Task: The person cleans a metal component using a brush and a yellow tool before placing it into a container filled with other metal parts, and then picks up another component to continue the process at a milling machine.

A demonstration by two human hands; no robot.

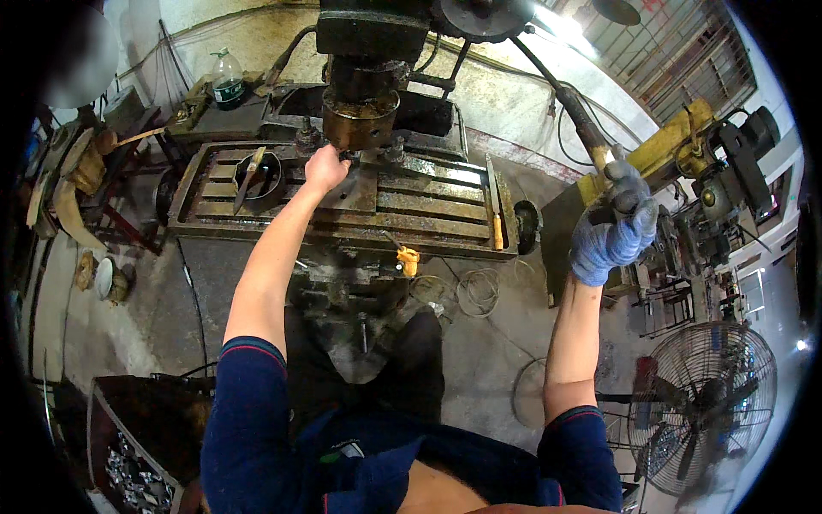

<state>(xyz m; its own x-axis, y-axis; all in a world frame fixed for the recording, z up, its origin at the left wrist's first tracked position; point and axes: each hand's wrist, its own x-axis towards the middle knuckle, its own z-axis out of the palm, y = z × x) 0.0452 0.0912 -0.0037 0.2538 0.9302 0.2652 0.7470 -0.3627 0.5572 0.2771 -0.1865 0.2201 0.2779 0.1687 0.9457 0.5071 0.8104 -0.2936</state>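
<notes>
My bare left hand (327, 169) is closed just under the round metal spindle housing (361, 122) of a large machine. A small dark bit shows beside its fingers; what they hold is hidden. Below that hand lies the slotted metal machine table (411, 201). My right hand (615, 224), in a blue-grey glove, is raised at the right with its fingers bent round the lower end of a long dark lever (569, 107). The lever slopes down from the machine's head. On the table's left part sits a dark round pot (272, 182) with a brush (248, 178) across it.
A yellow-handled tool (497, 227) lies along the table's right end. A yellow-orange object (408, 260) sits at the front edge. Coiled wire (478, 291) lies on the floor. At lower right stands a caged fan (702, 403); at lower left, a bin (141, 437) of metal pieces.
</notes>
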